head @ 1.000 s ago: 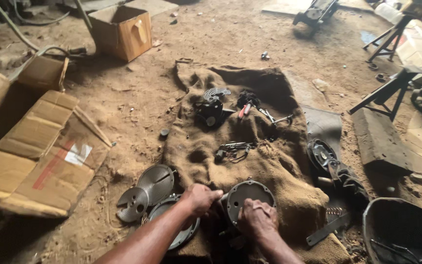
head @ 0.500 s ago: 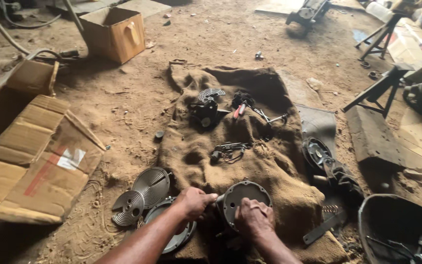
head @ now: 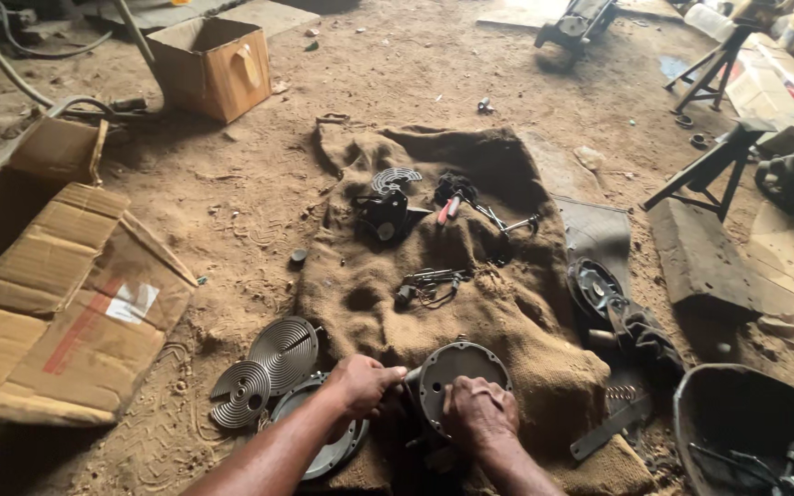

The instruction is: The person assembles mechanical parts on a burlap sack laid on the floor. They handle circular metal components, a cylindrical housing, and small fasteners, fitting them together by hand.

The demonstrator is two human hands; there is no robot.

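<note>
A dirt workshop floor (head: 397, 64) is seen from above, with a brown burlap sack (head: 498, 303) spread across it. At the near edge of the sack, a round grey metal cover (head: 463, 372) with bolt holes round its rim is held upright. The left hand (head: 363, 386) is closed in a fist at the cover's left edge; what its fingers grip cannot be told. The right hand (head: 478, 413) is curled over the cover's lower rim, fingers closed on it. Two ribbed metal discs (head: 268, 367) lie in the dirt just left of the hands. Small tools (head: 426, 281) and a dark motor part (head: 386, 213) lie farther up the sack. Flattened cardboard (head: 57, 321) lies at the far left.
</note>
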